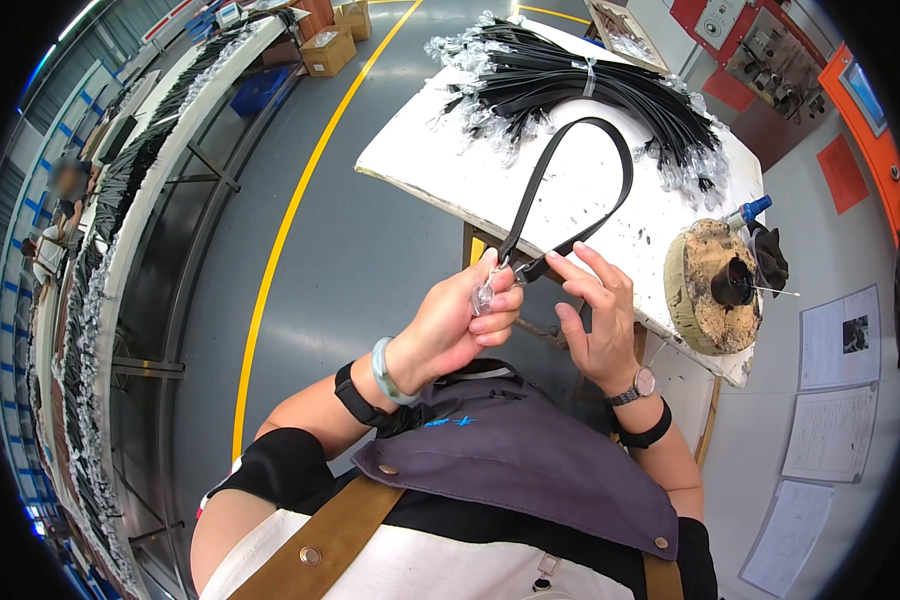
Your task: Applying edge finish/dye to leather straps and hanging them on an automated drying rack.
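At a white worktable (410, 150), the left hand (460, 315) grips the plastic-wrapped end of a black strap (629, 172) looping over the near edge, the right hand (602, 315) open, fingertips by the other end, apparently aligning both, the next move likely needing a right-hand pinch.

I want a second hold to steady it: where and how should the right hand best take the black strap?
Probably pinch the lower right run of the black strap across its flat faces, coming from the right. The left hand holds the end of the left run, by the clear plastic, and the right hand is open beside that right run.
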